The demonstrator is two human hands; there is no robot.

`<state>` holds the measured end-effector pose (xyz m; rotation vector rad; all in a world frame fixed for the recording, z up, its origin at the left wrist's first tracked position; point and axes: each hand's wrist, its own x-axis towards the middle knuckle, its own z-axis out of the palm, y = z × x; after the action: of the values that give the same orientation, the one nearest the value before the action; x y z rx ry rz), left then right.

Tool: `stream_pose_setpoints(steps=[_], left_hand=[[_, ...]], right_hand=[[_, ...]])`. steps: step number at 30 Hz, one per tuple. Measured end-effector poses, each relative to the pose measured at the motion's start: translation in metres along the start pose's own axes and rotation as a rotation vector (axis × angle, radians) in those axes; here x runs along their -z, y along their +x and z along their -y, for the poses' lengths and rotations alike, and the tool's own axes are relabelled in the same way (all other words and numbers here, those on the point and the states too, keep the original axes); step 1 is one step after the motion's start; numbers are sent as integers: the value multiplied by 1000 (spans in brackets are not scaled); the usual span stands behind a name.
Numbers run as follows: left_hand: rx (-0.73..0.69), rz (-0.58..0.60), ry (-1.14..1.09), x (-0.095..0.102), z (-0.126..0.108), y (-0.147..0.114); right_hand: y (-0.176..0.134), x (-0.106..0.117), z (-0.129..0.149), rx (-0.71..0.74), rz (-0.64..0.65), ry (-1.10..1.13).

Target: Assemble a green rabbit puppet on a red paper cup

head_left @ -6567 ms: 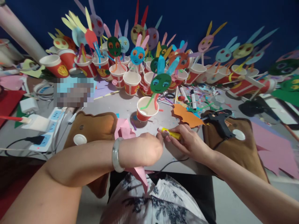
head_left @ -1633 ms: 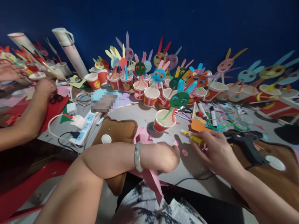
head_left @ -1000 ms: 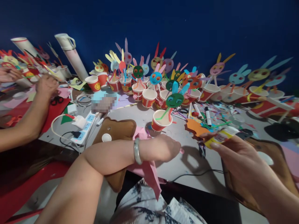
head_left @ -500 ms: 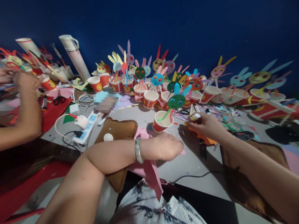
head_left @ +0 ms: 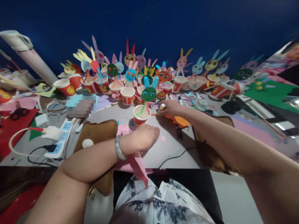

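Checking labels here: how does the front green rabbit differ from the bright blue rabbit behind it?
The front green rabbit has blue ears; the bright blue rabbit has pink ones. The green one is nearer the right hand; the blue one is farther back. Both have raised ears and drawn faces.

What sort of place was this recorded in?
Probably a craft workspace, though which kind of premises I can't tell. The table holds clustered paper cups, many bearing rabbit-eared faces, with orange paper and black scissors lying about.
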<state>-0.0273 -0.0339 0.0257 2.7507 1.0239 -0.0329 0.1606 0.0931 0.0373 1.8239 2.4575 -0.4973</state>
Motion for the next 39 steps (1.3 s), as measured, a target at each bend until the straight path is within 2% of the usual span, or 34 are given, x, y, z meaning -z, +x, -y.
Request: stream_pose_setpoints(steps=[4, 7, 9, 11, 14, 18, 21, 25, 30, 39], left_hand=[[19, 48, 17, 2, 1, 3], [70, 80, 6, 6, -2, 4], [83, 113, 8, 12, -4, 3], [73, 134, 23, 18, -7, -1], [48, 148, 41, 27, -11, -8], [52, 165, 56, 35, -18, -11], [57, 163, 62, 32, -19, -8], [51, 116, 53, 21, -14, -2], [54, 47, 15, 14, -8, 2], [136, 66, -98, 23, -11, 6]], right_hand=[[-17, 20, -3, -6, -55, -50], [-45, 30, -8, -11, -128, -93], [-68, 29, -11, 5, -126, -71], [-93, 21, -13, 38, -29, 18], [-124, 0, -12, 162, 107, 129], [-147, -31, -8, 185, 51, 281], [-148, -49, -5, 128, -29, 344], [-135, -60, 0, 115, -7, 371], [-120, -61, 3, 81, 1, 246], [-113, -56, 11, -3, 96, -7]])
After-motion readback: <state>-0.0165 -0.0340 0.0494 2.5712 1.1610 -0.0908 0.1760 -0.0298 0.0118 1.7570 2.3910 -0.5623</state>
